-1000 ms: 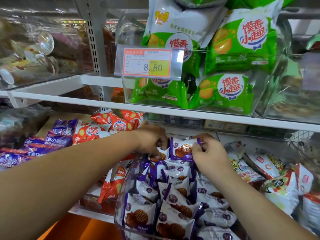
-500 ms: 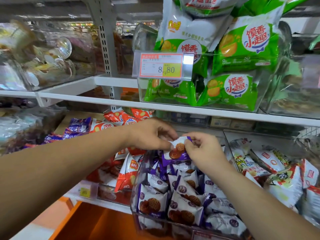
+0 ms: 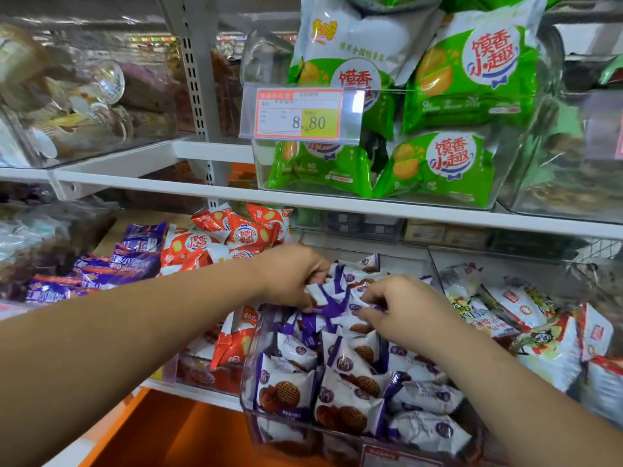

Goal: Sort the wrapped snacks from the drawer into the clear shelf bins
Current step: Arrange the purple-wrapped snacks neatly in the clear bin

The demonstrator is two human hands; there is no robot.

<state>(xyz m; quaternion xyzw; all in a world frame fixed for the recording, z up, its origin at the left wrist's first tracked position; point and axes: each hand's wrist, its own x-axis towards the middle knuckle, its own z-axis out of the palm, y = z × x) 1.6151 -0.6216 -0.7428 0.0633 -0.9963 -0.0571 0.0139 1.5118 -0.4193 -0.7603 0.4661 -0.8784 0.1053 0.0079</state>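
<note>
Wrapped snacks [image 3: 340, 365], purple-and-white cookie packets, fill the clear bin [image 3: 248, 396] at lower centre of the frame, stacked in rough rows nearly to its rim. Both hands work at the back of the pile.

The left hand [image 3: 290, 274], at centre frame, has its fingers curled down over the topmost packets [image 3: 337, 293] and grips their edges. The right hand [image 3: 401, 308], just right of it, pinches the same cluster between curled fingertips and thumb. Whether the two hands share one packet cannot be told.

Progress, as judged: this bin is close to full, and the step in hand appears to be seating or straightening the last packets at the rear. Neighbouring stock is also in place: red packets [image 3: 209, 244] at left centre, white-and-yellow packets [image 3: 505, 305] in the bin at right, and green bags [image 3: 438, 163] on the upper shelf behind a price tag [image 3: 300, 114].

The drawer is not identifiable in view, so what remains to be sorted cannot be assessed.
</note>
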